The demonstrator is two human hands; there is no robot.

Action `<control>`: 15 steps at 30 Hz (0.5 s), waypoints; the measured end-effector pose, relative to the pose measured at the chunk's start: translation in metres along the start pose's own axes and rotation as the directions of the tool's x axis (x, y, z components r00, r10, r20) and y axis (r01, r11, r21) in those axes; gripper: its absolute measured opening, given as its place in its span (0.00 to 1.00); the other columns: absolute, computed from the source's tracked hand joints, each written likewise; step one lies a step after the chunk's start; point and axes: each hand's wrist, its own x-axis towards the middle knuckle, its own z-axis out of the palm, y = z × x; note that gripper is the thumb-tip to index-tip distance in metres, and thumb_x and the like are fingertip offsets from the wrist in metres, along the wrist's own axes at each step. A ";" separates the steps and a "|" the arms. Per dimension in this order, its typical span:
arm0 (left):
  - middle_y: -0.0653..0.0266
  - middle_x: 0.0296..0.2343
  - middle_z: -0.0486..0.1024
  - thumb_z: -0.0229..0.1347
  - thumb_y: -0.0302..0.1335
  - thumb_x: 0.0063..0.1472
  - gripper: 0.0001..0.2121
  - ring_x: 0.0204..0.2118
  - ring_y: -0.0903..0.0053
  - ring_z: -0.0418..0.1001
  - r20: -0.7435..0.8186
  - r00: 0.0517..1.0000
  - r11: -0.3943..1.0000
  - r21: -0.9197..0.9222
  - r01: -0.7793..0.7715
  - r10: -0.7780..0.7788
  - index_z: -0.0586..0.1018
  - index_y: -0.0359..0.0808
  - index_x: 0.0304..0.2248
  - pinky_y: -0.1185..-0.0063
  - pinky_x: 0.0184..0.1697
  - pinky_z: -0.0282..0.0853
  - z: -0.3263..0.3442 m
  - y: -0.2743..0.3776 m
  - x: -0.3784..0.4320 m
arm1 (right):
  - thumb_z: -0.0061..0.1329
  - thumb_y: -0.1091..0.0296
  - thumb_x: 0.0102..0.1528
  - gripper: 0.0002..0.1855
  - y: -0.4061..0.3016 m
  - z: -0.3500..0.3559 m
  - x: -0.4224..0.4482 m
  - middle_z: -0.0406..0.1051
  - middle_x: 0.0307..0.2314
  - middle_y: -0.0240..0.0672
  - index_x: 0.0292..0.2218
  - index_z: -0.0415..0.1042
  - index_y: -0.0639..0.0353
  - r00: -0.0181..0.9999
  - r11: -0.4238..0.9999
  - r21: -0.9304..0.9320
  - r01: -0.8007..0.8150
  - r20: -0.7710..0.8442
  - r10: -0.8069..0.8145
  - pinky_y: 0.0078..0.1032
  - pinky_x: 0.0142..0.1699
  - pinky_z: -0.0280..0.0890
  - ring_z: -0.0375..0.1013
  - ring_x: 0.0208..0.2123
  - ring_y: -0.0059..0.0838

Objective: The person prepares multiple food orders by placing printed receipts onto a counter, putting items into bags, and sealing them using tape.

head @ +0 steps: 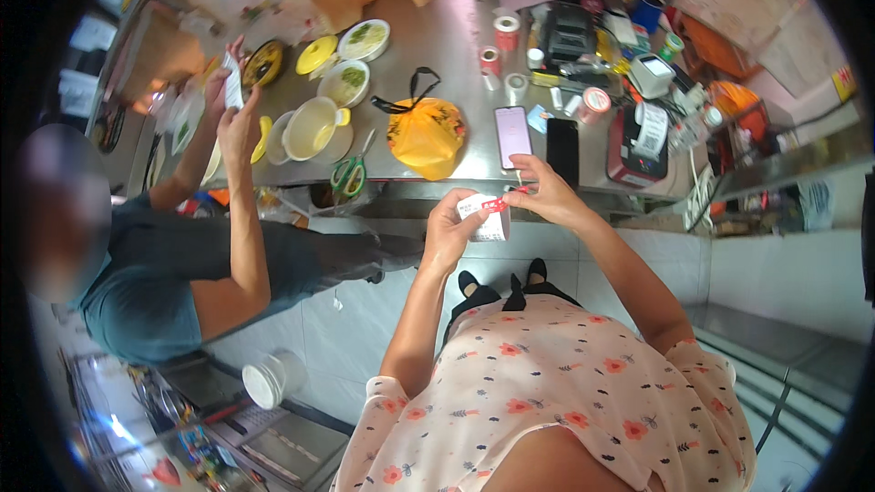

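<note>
My left hand pinches a printed paper receipt in front of the steel counter's front edge. A small red printed label lies across the receipt's upper part, partly under my left thumb. At the label's right end are the thumb and fingers of my right hand, with another small red piece by the fingertips. Beyond my hands, a tied yellow plastic bag with black handles stands on the counter. A lit smartphone and a dark smartphone lie just past my right hand.
Green-handled scissors, a plastic tub and food bowls stand left on the counter. A label printer and tape rolls are right. A co-worker at left holds a paper slip. A white bucket is behind.
</note>
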 end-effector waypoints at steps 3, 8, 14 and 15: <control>0.70 0.25 0.72 0.55 0.22 0.54 0.06 0.26 0.88 0.68 -0.088 0.996 1.000 -0.003 -0.025 0.024 0.72 0.32 0.33 0.86 0.28 0.64 -0.012 -0.003 0.008 | 0.52 0.64 0.51 0.23 0.001 0.005 0.023 0.69 0.36 0.36 0.46 0.64 0.62 0.992 0.999 0.026 0.023 0.120 -0.026 0.22 0.44 0.64 0.68 0.38 0.24; 0.68 0.26 0.73 0.55 0.22 0.54 0.06 0.26 0.87 0.69 -0.216 0.974 0.997 0.034 -0.066 0.072 0.74 0.31 0.33 0.86 0.29 0.65 -0.041 0.002 0.045 | 0.52 0.65 0.49 0.13 0.014 0.033 0.085 0.72 0.25 0.34 0.33 0.71 0.65 0.991 0.982 0.187 0.003 0.130 -0.027 0.17 0.35 0.64 0.70 0.29 0.18; 0.65 0.24 0.74 0.54 0.20 0.53 0.07 0.24 0.84 0.70 -0.265 0.956 0.991 0.082 -0.110 0.128 0.75 0.30 0.33 0.85 0.27 0.65 -0.096 -0.007 0.115 | 0.53 0.63 0.47 0.16 0.031 0.058 0.166 0.73 0.29 0.43 0.36 0.71 0.64 0.978 0.985 -0.060 0.161 -0.125 -0.167 0.24 0.39 0.67 0.74 0.33 0.32; 0.65 0.24 0.74 0.54 0.20 0.53 0.07 0.24 0.84 0.70 -0.257 0.957 0.990 0.085 -0.113 0.132 0.75 0.30 0.33 0.85 0.27 0.65 -0.110 -0.012 0.125 | 0.53 0.63 0.47 0.16 0.035 0.064 0.179 0.73 0.29 0.43 0.36 0.71 0.64 0.976 0.985 -0.060 0.164 -0.133 -0.171 0.24 0.39 0.67 0.74 0.33 0.32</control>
